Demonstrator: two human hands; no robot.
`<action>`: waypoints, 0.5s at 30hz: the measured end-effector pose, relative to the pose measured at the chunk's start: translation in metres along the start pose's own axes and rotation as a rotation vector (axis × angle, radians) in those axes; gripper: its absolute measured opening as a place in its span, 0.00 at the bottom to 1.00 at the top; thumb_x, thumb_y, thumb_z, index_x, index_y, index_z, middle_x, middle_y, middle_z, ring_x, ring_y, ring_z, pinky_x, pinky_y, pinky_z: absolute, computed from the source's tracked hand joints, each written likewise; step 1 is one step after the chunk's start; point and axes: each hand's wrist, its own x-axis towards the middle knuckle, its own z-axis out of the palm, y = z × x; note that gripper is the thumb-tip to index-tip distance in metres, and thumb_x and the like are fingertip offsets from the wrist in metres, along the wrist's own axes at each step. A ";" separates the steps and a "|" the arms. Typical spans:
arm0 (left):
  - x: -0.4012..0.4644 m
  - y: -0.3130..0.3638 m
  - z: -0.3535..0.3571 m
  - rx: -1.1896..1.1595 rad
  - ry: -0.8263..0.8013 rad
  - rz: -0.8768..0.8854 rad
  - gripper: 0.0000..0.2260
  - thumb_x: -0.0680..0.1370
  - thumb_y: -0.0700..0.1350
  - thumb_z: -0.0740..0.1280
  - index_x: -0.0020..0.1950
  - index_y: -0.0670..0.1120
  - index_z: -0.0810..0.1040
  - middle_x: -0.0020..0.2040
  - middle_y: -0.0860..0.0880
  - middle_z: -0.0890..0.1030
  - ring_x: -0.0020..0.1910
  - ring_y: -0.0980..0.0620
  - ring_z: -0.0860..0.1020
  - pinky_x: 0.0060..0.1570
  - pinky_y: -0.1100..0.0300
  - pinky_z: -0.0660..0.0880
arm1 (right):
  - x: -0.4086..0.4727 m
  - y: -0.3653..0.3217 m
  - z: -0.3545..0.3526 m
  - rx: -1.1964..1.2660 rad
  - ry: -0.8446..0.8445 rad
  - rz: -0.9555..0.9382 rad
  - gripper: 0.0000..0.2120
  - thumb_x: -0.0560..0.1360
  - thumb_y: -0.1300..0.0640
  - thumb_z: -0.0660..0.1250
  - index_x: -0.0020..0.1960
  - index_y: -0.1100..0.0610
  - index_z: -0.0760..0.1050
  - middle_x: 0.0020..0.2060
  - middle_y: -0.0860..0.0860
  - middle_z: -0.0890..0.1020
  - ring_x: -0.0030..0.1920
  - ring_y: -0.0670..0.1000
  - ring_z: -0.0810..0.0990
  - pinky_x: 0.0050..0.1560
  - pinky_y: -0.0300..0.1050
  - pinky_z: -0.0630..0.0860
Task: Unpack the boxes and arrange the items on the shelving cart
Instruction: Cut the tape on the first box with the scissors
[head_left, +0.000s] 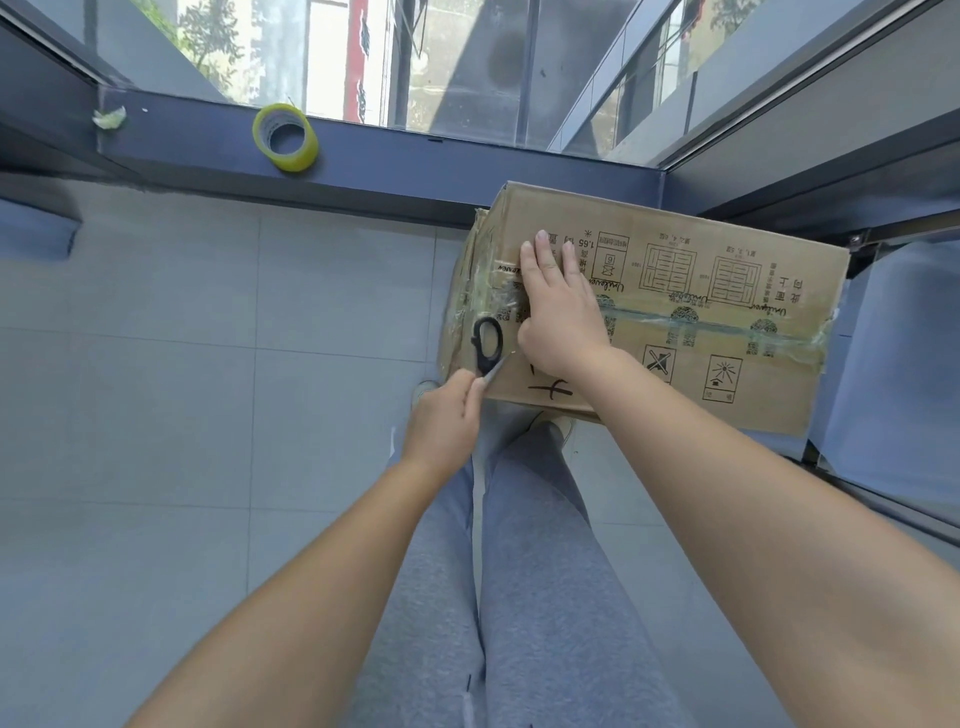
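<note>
On grey floor tiles (208, 322), hard against the dark window sill (467, 166): sealed cardboard box (727, 291), flaps closed, clear tape (717, 325) running along its top seam and bunched up, wrinkled, at the near-left corner. Right hand (558, 306) laid flat on the box top near that corner, fingers straight and together, pressing down, grasping nothing. Left hand (444, 423) just beside the box's left front edge, fingers curled round the blade end of black-handled scissors (487, 347); black finger loops pointing up and away, lying over the taped corner. Whether the blade tip touches the cardboard cannot be told. Printed handling symbols, diagrams and text on the box top, plus a hand-drawn black mark near the front edge. Below the arms, legs in grey trousers (545, 571), with light shoes (423, 389) close to the box front. Farther left on the sill, well apart from the box, a roll of yellowish tape (285, 137) standing on its edge and a crumpled pale scrap (110, 117) near the sill's left end.
</note>
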 end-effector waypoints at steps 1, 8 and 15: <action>0.002 0.000 -0.001 -0.014 0.031 -0.007 0.13 0.82 0.46 0.54 0.42 0.41 0.69 0.35 0.40 0.74 0.40 0.37 0.73 0.38 0.49 0.67 | -0.001 0.003 0.000 0.003 0.010 -0.013 0.39 0.72 0.68 0.55 0.77 0.54 0.40 0.76 0.48 0.39 0.76 0.54 0.37 0.74 0.50 0.43; 0.055 0.019 -0.035 0.071 0.171 0.033 0.16 0.83 0.49 0.52 0.49 0.39 0.72 0.40 0.39 0.79 0.42 0.38 0.76 0.42 0.48 0.73 | -0.002 0.006 0.004 0.023 0.036 -0.031 0.37 0.73 0.67 0.54 0.77 0.54 0.42 0.76 0.48 0.41 0.76 0.53 0.38 0.74 0.49 0.44; 0.069 0.026 -0.032 0.100 0.203 0.023 0.16 0.83 0.50 0.52 0.48 0.40 0.73 0.41 0.40 0.80 0.42 0.39 0.76 0.40 0.49 0.71 | 0.000 0.006 0.006 0.032 0.058 -0.025 0.33 0.79 0.49 0.56 0.77 0.54 0.44 0.77 0.49 0.43 0.76 0.54 0.39 0.74 0.50 0.44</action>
